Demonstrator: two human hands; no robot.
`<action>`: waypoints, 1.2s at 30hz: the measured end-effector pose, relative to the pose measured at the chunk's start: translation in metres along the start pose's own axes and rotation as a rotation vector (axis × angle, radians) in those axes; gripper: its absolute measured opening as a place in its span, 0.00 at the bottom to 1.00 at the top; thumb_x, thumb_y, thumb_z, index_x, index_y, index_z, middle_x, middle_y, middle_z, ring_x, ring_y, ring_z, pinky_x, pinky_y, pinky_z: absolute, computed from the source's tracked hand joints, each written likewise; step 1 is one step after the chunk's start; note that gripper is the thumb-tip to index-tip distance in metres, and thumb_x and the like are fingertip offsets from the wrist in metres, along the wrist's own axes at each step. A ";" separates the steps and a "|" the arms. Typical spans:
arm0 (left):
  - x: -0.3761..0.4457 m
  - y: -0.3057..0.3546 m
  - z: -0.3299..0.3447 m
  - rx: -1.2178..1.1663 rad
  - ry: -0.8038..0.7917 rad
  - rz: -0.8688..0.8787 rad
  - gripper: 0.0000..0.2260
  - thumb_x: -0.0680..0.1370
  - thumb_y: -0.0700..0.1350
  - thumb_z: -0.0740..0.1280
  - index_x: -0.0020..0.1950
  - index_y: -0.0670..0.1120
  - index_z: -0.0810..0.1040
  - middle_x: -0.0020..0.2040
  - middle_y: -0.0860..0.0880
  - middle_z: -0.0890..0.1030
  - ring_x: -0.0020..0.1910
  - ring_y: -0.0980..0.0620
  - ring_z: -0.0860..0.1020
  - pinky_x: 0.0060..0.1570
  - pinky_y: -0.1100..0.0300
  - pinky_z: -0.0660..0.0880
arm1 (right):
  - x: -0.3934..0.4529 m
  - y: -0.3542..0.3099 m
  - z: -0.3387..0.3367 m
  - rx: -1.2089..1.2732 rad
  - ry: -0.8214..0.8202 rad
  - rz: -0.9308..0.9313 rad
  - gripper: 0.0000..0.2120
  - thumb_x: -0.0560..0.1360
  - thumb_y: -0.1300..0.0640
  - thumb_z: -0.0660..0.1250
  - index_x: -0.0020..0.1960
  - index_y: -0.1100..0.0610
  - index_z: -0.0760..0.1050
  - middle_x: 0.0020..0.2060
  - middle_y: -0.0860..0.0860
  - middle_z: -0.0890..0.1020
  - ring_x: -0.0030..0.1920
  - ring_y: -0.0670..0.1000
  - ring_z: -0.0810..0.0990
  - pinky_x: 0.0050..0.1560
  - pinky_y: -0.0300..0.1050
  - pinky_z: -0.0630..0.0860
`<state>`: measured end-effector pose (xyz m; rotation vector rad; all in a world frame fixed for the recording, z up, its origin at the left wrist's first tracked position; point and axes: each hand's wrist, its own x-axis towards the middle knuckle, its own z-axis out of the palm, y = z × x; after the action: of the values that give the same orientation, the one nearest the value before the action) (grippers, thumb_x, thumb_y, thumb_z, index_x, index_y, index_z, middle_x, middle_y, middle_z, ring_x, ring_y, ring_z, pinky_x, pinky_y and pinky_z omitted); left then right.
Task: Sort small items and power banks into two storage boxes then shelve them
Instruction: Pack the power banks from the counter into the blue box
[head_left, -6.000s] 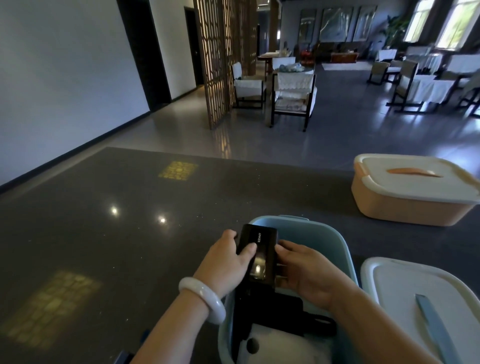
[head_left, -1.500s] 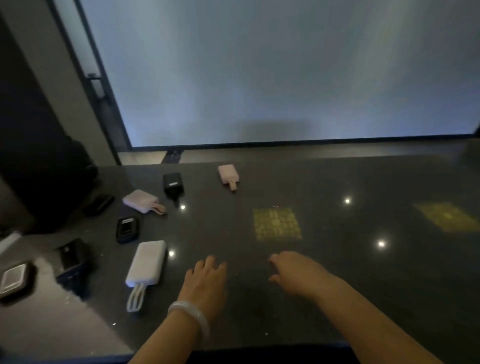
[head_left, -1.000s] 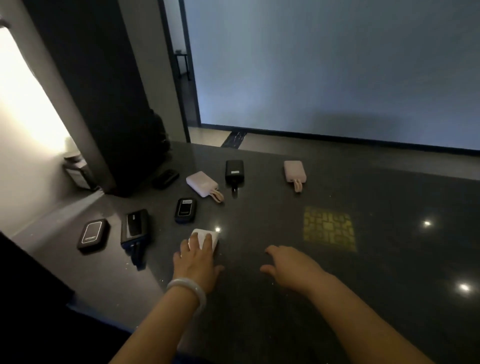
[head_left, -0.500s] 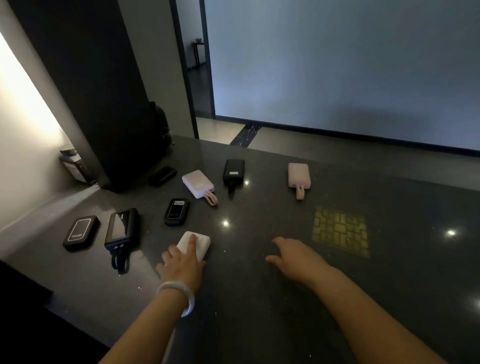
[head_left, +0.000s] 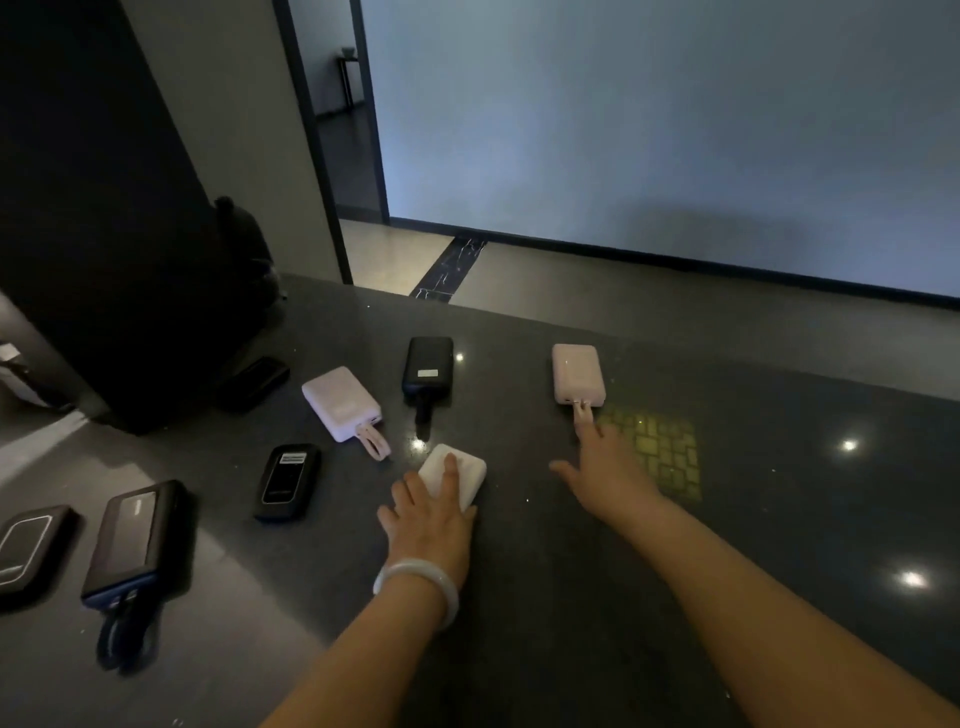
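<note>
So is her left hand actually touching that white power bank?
Touching. The head view shows the left hand resting on the white power bank, fingers lying across its top.

Countertop (head_left: 571, 649) looked like polished dark speckled stone, glossy, mirroring ceiling lights. White power bank (head_left: 457, 470) and pink power bank (head_left: 577, 373): smooth matt plastic. Black power bank (head_left: 129, 538) had a glossy face. Bangle (head_left: 415, 582) looked smooth, milky, polished.
</note>
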<state>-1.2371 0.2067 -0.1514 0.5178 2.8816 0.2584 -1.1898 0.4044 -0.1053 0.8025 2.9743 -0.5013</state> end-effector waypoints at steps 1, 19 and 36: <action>0.003 0.000 0.002 -0.009 0.004 -0.002 0.33 0.80 0.61 0.54 0.76 0.56 0.37 0.72 0.41 0.53 0.69 0.40 0.58 0.67 0.41 0.60 | 0.017 0.001 0.000 -0.022 0.056 0.030 0.32 0.76 0.43 0.64 0.73 0.56 0.60 0.69 0.58 0.65 0.66 0.59 0.66 0.65 0.52 0.66; 0.010 -0.002 0.017 0.012 0.058 -0.031 0.34 0.79 0.63 0.54 0.74 0.57 0.35 0.71 0.44 0.53 0.68 0.41 0.59 0.65 0.43 0.61 | 0.105 0.024 0.022 0.187 0.238 0.188 0.24 0.75 0.53 0.68 0.66 0.60 0.65 0.63 0.60 0.71 0.61 0.61 0.70 0.59 0.54 0.70; 0.010 -0.006 0.016 0.020 0.021 -0.015 0.35 0.79 0.64 0.54 0.75 0.57 0.35 0.72 0.43 0.51 0.70 0.42 0.57 0.67 0.43 0.60 | 0.151 0.004 0.021 0.047 0.066 0.353 0.47 0.68 0.37 0.71 0.74 0.63 0.56 0.68 0.60 0.64 0.66 0.61 0.65 0.64 0.54 0.66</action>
<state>-1.2446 0.2075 -0.1701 0.5003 2.9098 0.2345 -1.3200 0.4740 -0.1419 1.3371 2.7900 -0.5342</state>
